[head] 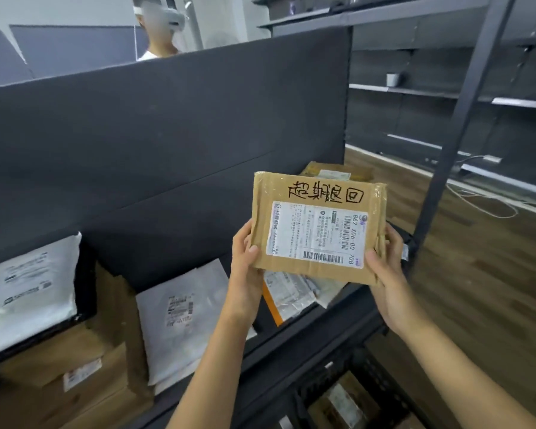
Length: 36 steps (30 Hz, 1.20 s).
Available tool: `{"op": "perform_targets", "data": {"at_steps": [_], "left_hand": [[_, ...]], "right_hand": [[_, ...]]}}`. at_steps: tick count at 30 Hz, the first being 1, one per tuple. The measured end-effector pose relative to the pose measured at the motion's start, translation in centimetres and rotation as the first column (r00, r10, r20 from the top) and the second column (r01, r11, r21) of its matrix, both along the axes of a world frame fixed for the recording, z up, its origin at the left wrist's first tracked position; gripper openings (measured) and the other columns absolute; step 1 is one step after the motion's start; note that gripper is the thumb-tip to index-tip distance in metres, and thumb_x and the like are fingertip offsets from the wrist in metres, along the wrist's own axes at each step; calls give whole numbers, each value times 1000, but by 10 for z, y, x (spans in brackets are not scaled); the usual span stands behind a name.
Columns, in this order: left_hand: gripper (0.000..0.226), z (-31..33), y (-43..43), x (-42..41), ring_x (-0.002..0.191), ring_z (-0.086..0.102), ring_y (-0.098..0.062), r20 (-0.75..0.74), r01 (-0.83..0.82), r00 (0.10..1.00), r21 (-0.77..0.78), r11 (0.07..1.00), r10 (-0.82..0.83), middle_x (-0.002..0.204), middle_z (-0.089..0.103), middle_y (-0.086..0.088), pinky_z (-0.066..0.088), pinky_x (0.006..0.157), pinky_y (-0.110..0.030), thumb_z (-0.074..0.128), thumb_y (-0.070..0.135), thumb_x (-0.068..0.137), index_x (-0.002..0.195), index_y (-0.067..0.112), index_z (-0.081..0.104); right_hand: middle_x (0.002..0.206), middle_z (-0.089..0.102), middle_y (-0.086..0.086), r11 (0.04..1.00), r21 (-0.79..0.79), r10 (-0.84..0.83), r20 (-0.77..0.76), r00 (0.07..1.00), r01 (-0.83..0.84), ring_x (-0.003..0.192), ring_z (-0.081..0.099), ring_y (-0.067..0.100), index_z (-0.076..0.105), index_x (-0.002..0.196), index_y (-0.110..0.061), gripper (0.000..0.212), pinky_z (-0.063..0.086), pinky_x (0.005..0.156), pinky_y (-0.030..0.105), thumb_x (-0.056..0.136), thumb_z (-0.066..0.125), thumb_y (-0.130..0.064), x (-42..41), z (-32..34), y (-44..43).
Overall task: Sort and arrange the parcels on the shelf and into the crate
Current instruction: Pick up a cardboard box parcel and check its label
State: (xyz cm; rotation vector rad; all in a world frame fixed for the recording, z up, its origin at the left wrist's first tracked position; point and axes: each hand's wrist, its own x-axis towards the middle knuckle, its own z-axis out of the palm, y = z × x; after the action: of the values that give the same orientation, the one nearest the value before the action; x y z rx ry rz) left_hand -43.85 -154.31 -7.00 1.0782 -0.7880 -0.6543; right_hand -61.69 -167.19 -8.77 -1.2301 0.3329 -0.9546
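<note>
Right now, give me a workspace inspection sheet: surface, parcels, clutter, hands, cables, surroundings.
Surface: dark shelf backed by a dark panel.
Job's things: brown cardboard parcel held up, label and handwriting facing the camera; white mailers and boxes on the shelf; black crate below holding parcels.
Clutter: nothing seen.
Hands: left hand and right hand grip the parcel's lower side edges.
Cables: white cable on the floor.
Surroundings: grey racking, wooden floor, another person behind the panel.
</note>
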Motion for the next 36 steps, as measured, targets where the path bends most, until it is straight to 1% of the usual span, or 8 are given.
{"op": "perform_targets", "data": {"at_steps": [7,10,12,15,21,26,31,36], "left_hand": [[74,5,30,-25,125,50,-17,-125,130,986,168,977,-110,136,43,-3,45,103,-49,71,48,62,117,20,29],[108,-8,38,-24,134,46,-21,-156,511,857,395,764,-492,150,41,0,36,111,-51,81,60,58,142,35,19],[124,-7,44,-14,137,41,-26,-210,579,800,520,628,-563,153,36,-4,27,115,-54,82,68,47,147,36,16],[129,10,38,11,139,37,-27,-194,485,871,474,734,-450,155,32,-2,26,115,-55,81,74,39,146,28,27],[110,49,-12,-26,119,60,-19,32,565,744,501,655,-667,139,52,0,50,98,-40,81,62,53,144,26,31],[62,32,-35,-45,108,64,-25,-53,594,769,428,681,-637,123,66,-6,50,91,-43,71,36,71,129,24,54],[36,25,-52,-46,98,69,-18,-47,644,689,497,581,-723,110,72,1,57,81,-31,68,36,74,109,35,69],[26,26,-77,-52,93,70,-16,-72,668,583,609,427,-809,106,74,0,55,80,-30,62,27,81,104,34,71]], "right_hand": [[111,70,-12,983,-163,61,-124,990,-81,100,68,9,63,111,-50,43,54,71,17,77,62,-25,-34,55,-8],[105,73,-13,957,-209,136,-284,949,-200,89,71,9,64,109,-53,45,54,63,16,74,63,-24,-58,84,-21],[106,73,-11,935,-221,169,-407,898,-277,91,71,12,63,110,-53,46,53,63,16,73,64,-26,-76,100,-28],[107,72,-11,930,-193,179,-502,846,-311,93,70,11,66,105,-53,43,53,64,15,70,64,-28,-96,111,-30],[106,72,-15,935,-141,176,-610,773,-325,95,69,7,66,104,-52,41,53,69,16,69,63,-29,-101,114,-20],[129,59,-17,972,-112,108,-561,820,-205,120,55,7,56,121,-45,50,44,95,28,74,69,-33,-113,97,-20],[125,63,-15,951,33,257,-634,730,-307,111,62,6,46,128,-47,90,52,80,19,46,82,-59,-128,77,-13],[135,51,-10,967,123,249,-630,736,-222,110,62,4,40,127,-47,64,51,80,19,77,74,-27,-139,48,-12]]}}
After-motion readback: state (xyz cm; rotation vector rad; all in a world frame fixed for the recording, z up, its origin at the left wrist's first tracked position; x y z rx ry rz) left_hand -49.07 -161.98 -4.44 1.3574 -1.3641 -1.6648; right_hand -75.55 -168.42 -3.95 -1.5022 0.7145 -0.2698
